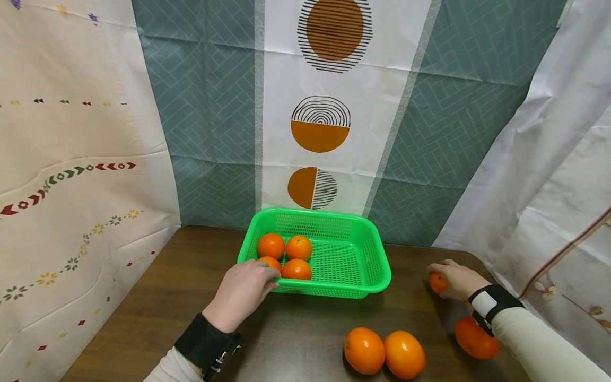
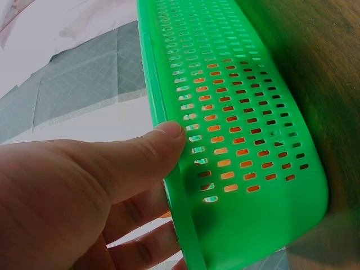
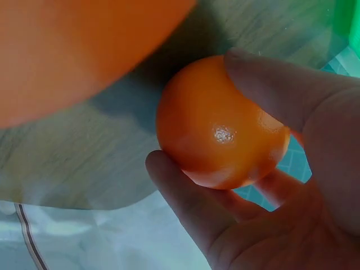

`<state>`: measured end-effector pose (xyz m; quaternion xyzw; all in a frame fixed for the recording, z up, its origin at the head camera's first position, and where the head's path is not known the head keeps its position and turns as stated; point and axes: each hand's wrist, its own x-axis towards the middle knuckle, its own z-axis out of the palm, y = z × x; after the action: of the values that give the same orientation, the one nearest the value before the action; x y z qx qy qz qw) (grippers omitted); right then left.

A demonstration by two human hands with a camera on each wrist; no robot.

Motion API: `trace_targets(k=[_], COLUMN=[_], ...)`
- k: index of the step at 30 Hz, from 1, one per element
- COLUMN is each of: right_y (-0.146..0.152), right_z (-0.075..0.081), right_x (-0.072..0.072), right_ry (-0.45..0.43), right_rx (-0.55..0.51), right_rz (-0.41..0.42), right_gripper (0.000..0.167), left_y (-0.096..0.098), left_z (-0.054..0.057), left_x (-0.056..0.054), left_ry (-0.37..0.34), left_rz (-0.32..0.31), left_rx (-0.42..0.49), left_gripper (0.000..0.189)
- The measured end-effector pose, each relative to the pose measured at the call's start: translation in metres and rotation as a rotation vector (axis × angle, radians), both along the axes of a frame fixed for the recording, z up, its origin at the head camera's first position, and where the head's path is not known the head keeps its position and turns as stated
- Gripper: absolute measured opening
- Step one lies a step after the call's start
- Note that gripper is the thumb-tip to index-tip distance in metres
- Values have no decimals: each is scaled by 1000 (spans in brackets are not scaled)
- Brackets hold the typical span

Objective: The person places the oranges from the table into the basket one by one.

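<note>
My left hand [image 1: 245,292] grips the near left rim of a green plastic basket [image 1: 334,288]. In the left wrist view the thumb lies on the outside of the basket wall [image 2: 253,219] and the fingers go behind the rim. Several oranges [image 1: 299,248] sit in the basket's left half; one is partly covered by the left hand. Over at the right of the table, my right hand [image 1: 457,279] holds an orange [image 3: 219,124], with thumb and fingers curved around it.
Two oranges [image 1: 364,350] lie side by side on the brown wooden table [image 1: 296,339] near the front. Another orange [image 1: 476,338] lies beneath the right wrist, partly hidden by it. Patterned cloth [image 1: 210,106] hangs behind and on both sides of the table.
</note>
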<state>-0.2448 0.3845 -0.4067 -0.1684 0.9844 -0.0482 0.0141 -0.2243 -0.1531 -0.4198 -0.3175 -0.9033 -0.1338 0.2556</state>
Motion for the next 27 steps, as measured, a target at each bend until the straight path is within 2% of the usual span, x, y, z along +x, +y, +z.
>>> trace_targets(k=[6, 16, 27], right_y=[-1, -6, -26], right_z=[1, 7, 34], right_x=[-2, -6, -17], right_ry=[-11, -11, 126], right_rx=[17, -11, -19], right_rz=[-9, -11, 14], right_gripper=[58, 55, 52], left_y=[0, 0, -1], left_z=[-1, 0, 1], left_x=[-1, 0, 0], left_ry=[0, -6, -10], left_rz=[0, 1, 4], left_rx=[-5, 1, 3], left_gripper=[24, 23, 23])
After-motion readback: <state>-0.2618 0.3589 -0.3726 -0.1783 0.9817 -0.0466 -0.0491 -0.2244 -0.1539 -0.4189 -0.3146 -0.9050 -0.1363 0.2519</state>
